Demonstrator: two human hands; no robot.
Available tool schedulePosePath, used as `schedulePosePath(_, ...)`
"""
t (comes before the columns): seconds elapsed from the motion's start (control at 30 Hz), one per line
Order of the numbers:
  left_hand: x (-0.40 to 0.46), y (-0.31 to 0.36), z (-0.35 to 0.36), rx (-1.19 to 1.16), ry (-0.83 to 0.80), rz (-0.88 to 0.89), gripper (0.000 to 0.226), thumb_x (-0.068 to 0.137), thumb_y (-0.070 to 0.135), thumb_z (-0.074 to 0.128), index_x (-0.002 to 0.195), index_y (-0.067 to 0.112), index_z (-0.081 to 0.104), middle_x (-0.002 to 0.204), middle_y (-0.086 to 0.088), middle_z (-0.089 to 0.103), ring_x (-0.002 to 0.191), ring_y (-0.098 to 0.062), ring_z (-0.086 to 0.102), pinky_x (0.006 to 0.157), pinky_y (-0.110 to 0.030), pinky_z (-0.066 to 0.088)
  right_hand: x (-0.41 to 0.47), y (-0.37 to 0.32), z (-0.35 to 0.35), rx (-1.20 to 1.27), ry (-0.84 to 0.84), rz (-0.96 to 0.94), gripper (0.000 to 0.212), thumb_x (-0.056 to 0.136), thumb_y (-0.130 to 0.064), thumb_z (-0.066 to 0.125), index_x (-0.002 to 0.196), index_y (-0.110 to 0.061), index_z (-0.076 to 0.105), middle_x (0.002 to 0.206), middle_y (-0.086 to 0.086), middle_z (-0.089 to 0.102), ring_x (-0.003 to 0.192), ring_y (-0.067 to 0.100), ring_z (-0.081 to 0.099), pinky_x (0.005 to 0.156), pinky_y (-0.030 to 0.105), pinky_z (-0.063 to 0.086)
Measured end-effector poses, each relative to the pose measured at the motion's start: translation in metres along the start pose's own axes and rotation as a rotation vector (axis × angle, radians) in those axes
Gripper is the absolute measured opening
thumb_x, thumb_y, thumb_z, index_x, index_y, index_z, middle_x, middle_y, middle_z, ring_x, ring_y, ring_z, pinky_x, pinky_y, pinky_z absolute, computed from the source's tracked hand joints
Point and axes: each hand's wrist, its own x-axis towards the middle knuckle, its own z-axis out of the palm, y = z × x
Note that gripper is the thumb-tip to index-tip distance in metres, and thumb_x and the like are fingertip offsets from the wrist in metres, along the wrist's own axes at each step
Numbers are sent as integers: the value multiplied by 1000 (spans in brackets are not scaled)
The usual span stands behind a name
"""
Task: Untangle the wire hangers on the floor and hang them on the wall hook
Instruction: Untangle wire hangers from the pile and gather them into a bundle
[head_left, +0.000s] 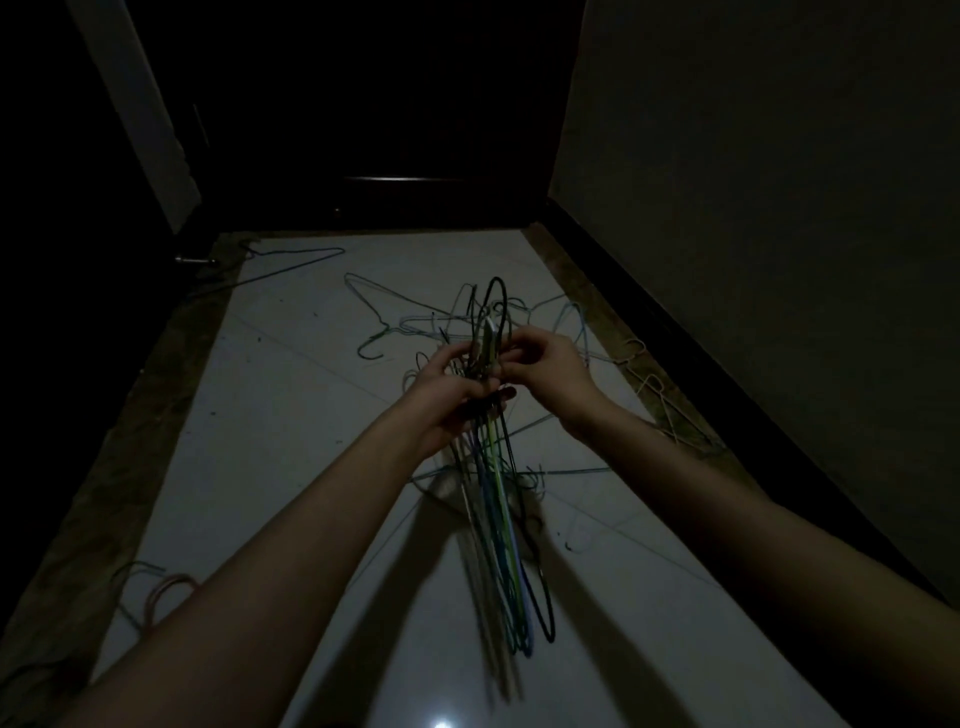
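Left hand: the left hand (451, 400) is curled round the necks of a bunch of hangers (496, 499), gripping them just below their hooks, above the middle of the floor (270, 415).
Right hand: the right hand (545, 371) pinches at the top of the same bunch, fingertips on the hook ends just beside the left hand.
Why held so: probably the left hand acts as the clamp that keeps the freed hangers together, while the right lines up or works in one more hook; holding by the necks lets the bodies hang free.
Bunch, direction: its long axis runs from the hooks, pointing up and away towards the dark door (374, 104), down towards the person; the bodies hang stacked and nearly parallel, blurred at the lower end.
Tangle: a loose tangle of hangers (524, 322) lies on the floor beneath and beyond the hands, spreading towards the floor's right edge by the wall (779, 208).
Strays: one hanger (384, 322) lies apart to the left of the tangle, another hanger (291, 260) near the far left corner, and a few hangers (156, 587) at the near left edge.
Wall hook: not in view.
Stage: sorting seems partly done; nothing is hung yet, as far as can be told.
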Motion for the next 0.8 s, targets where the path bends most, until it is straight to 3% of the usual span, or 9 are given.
schedulePosePath(0.1,7,-2,-2,13,-29,16,57,83,-17,51,125,22,50,101,-11,67,85,-26,70,75,-34,55,0,4,-4,24,-13,0,17,81,8,60,96,0,61,79,7,65,71,10,63,68,16,50)
schedulePosePath(0.27,8,-6,4,41,2,5,29,86,-6,58,113,7,61,86,-6,68,74,-16,67,68,-27,53,-2,34,-20,6,72,79,17,85,1,62,102,4,62,85,8,64,71,3,59,56,7,43)
schedulePosePath(0.37,10,-11,9,52,24,-4,19,88,-5,56,98,10,63,84,-4,66,73,-15,65,65,-24,53,-18,78,-37,-64,144,202,17,84,4,61,101,9,62,76,5,58,65,1,55,52,4,40)
schedulePosePath(0.5,16,-18,17,58,-19,-2,21,89,-5,54,102,10,61,86,-4,66,71,-11,66,59,-19,54,-46,146,-66,-216,248,460,10,82,-1,66,91,3,64,81,12,64,79,18,59,60,16,44)
schedulePosePath(0.6,24,-24,25,40,-25,1,23,88,-5,55,103,10,62,87,-6,67,74,-13,66,67,-21,53,-63,174,-83,-157,347,643,3,85,5,62,85,4,59,58,4,60,47,1,58,39,7,38)
schedulePosePath(0.67,29,-28,31,47,-36,2,23,89,-5,55,104,11,62,88,-5,67,76,-14,66,65,-20,53,-69,187,-89,-144,404,725,9,87,6,59,94,11,59,76,10,59,41,1,53,34,5,33)
schedulePosePath(0.73,33,-33,36,45,-29,-6,24,89,-5,54,105,10,62,89,-6,66,79,-15,65,66,-21,53,-65,208,-91,-192,451,776,19,86,-3,63,97,13,60,93,11,60,61,12,56,47,8,43)
schedulePosePath(0.8,38,-38,39,24,-32,-17,22,89,-6,53,100,11,62,90,-7,65,82,-17,65,71,-26,52,-62,227,-89,-305,483,838,35,80,-24,71,97,6,64,108,14,62,87,24,60,73,24,51)
